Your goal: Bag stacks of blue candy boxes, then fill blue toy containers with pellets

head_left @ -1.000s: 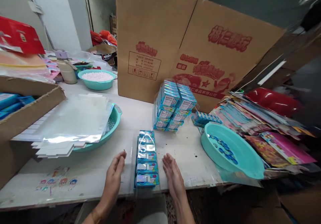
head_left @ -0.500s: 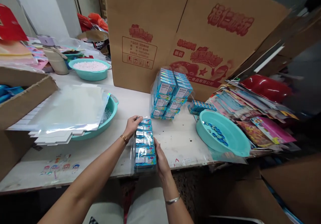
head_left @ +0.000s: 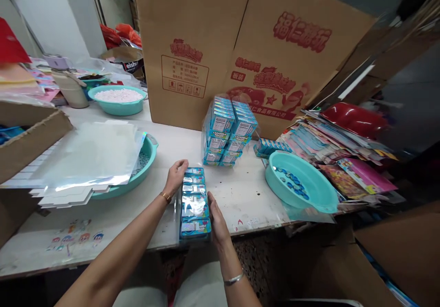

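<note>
A row of small blue candy boxes wrapped in clear film [head_left: 194,204] lies at the table's near edge. My left hand [head_left: 174,177] grips its far left corner, fingers curled over the top. My right hand [head_left: 215,217] presses flat against the pack's right side near the front end, fingers together along it. A taller stack of the same blue boxes [head_left: 228,132] stands behind, in front of a big brown carton [head_left: 220,46].
A teal basin with blue pieces [head_left: 302,185] sits at the right, beside piled colourful packets [head_left: 343,160]. Left, a teal basin [head_left: 144,165] lies under clear bags and flat white cards [head_left: 85,160]. A bowl of white pellets [head_left: 117,98] and an open carton [head_left: 30,137] are farther left.
A second ago both hands lay open on either side of the pack. They have since closed in on it, left hand at the far corner, right hand along the side.
</note>
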Motion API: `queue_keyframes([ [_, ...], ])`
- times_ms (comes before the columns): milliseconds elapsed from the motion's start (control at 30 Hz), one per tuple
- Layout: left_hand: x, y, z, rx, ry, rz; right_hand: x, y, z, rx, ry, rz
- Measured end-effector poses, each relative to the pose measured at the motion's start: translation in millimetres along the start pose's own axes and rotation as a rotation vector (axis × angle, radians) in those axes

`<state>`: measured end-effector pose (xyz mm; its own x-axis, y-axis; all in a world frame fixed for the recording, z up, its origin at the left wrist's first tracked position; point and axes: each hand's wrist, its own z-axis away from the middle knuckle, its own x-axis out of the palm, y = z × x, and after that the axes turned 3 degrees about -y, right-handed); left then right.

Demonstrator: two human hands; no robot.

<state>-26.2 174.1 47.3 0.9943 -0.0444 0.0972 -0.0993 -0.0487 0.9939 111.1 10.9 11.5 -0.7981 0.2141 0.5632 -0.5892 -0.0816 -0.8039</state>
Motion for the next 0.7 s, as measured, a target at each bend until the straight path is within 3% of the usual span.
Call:
queue_keyframes([
  [133, -29.0, 3, 60, -0.013, 0.171, -0.052, -3, 3, 1, 0.004, -0.016, -0.058],
  [233, -36.0, -9, 121, -0.143, 0.140, 0.002, 2, 4, 3, -0.011, -0.064, -0.045],
  [333, -20.9, -22, 162, -0.230, 0.050, 0.088, 14, 3, 6, -0.007, -0.099, -0.037],
  [433, -3.5, -29, 173, -0.238, 0.003, 0.187, 24, 1, 11, 0.007, -0.088, -0.051],
  [567, 0.4, -21, 174, -0.308, 0.048, 0.203, 29, -14, 26, -0.020, -0.064, 0.017],
  [633, 1.3, -1, 174, -0.319, 0.049, 0.212, 35, -36, 34, -0.056, -0.091, 0.051],
  [700, 8.7, 36, 168, -0.240, 0.002, 0.226, 50, -71, 38, -0.111, -0.107, 0.050],
])
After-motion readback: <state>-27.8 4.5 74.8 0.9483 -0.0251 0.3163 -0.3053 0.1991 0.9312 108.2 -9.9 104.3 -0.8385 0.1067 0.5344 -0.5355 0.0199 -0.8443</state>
